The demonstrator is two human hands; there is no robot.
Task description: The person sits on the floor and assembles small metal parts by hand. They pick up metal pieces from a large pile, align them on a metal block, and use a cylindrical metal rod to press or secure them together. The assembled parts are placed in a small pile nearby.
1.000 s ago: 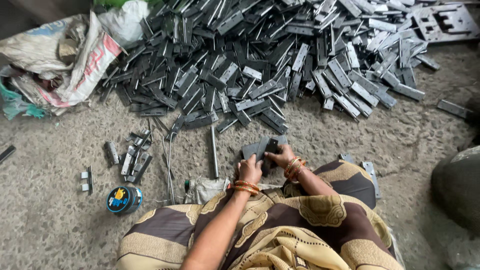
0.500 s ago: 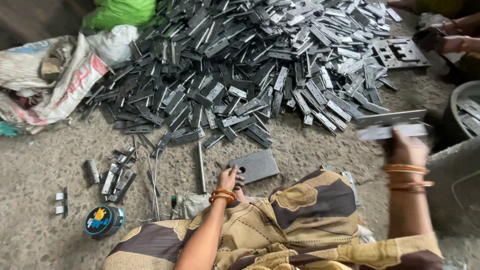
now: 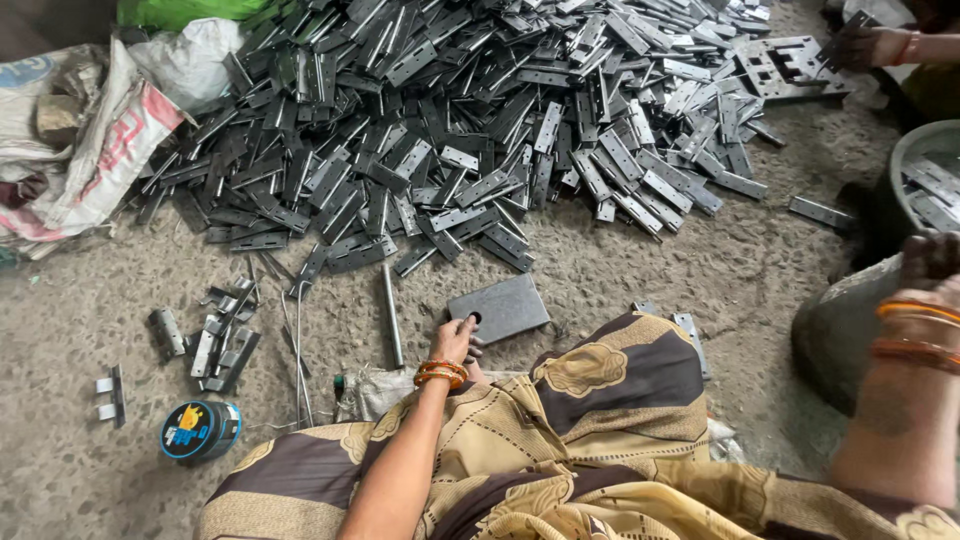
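Head view, left to right. Sacks [image 3: 85, 140] lie slumped at far left on the concrete floor [image 3: 620, 275]. Below them sits a small round tin [image 3: 200, 430] with a blue lid, beside a little cluster of hinges [image 3: 215, 340]. A thin rod [image 3: 392, 315] lies on the floor just left of centre. A big heap [image 3: 480, 120] of grey metal hinges fills the upper middle.

Left hand [image 3: 455, 343]: fingertips resting on the near corner of a flat dark plate [image 3: 500, 308], which lies on the floor below the heap, just in front of the knees; fingers loosely curled, not gripping.

The plate looks like solid steel: stiff, heavy for its size, its edges possibly sharp. Best taken by a long edge, thumb on top.

Right hand [image 3: 930, 262]: at far right, over a grey tub [image 3: 925, 190] holding hinges, seen from behind; cannot tell whether it holds anything. Another person's hand [image 3: 865, 45] works at top right.
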